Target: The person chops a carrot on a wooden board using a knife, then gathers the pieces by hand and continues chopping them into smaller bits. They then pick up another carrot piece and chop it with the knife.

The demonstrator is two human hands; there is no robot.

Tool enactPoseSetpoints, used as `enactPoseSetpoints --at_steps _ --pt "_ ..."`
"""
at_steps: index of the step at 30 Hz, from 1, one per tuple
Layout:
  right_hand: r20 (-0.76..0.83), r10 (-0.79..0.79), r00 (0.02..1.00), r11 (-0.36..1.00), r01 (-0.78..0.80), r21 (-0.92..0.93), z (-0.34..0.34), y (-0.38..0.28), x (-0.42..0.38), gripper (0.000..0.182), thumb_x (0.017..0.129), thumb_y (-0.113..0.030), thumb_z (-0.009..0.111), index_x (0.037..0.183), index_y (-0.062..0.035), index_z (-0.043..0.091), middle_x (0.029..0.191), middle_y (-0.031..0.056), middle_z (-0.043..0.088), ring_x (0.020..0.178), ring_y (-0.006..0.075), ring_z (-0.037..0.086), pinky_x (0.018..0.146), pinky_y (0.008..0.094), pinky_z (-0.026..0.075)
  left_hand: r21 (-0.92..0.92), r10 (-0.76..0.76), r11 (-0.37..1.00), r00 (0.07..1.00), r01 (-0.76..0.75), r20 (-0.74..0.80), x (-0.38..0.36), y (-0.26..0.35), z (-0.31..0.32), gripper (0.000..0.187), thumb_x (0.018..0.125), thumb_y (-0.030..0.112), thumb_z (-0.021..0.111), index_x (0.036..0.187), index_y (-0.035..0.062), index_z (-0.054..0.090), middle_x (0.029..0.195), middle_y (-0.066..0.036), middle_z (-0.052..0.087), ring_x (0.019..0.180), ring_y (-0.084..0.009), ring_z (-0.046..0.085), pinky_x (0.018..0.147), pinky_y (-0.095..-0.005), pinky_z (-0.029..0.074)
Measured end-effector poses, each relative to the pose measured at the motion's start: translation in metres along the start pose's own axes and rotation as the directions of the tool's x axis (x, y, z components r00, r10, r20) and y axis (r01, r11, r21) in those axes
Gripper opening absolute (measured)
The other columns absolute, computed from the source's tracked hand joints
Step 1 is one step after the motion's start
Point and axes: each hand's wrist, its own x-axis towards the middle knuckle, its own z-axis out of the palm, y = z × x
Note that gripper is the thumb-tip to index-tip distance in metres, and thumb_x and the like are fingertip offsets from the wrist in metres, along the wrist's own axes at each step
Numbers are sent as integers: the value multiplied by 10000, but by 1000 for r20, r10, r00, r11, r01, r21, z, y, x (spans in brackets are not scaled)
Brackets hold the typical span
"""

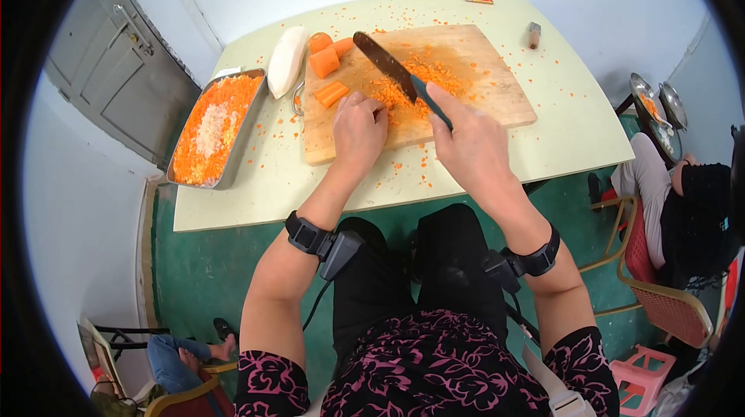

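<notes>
My right hand (472, 141) grips the dark green handle of a kitchen knife (386, 62). The dark blade points away to the upper left over finely chopped carrot (434, 79) on the wooden cutting board (497, 79). My left hand (360, 128) rests on the board's front left part with its fingers curled in, beside the chopped carrot; whatever lies under those fingers is hidden. Just beyond it are carrot sticks (331, 94). Thicker carrot pieces (324, 62) lie farther back at the board's left edge.
A peeled white radish (287, 60) lies left of the board. Beside it stands a metal tray (239, 138) of chopped carrot with a pale heap. A small red packet (479, 0) and a brown-handled tool (534, 35) lie at the back. People sit on both sides; right, a pink stool (642, 374).
</notes>
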Motion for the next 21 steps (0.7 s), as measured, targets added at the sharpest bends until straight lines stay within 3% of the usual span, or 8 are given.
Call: enactPoseSetpoints --at_steps 6,12,17,21 --pt "49 29 998 1000 -29 -3 0 -2 0 369 793 -132 598 1159 -92 567 606 153 576 549 313 588 519 418 470 -10 -1 1000 1000 1 9 0 -1 0 62 691 45 650 731 2 671 773 -129 586 788 -297 550 725 -371 447" --pt "20 -51 998 999 51 -8 10 1 -1 354 796 -141 593 1146 -85 579 631 156 591 555 313 591 527 418 474 2 6 1000 1000 -6 14 0 -1 0 59 686 42 650 725 2 668 768 -129 583 782 -298 550 720 -372 448" --pt "66 21 998 999 -18 -50 5 -1 1 336 793 -134 604 1128 -105 598 664 159 609 603 323 600 552 404 479 -9 -2 1000 1000 2 7 -1 -2 2 59 682 34 647 722 -7 663 774 -139 584 780 -303 550 719 -375 448" --pt "10 65 998 998 -65 -6 -2 0 5 343 797 -137 611 1140 -113 601 675 166 615 621 324 603 563 389 479 -20 15 1000 1000 -15 9 0 -3 0 80 700 46 649 756 -9 662 777 -145 578 791 -310 546 728 -375 448"
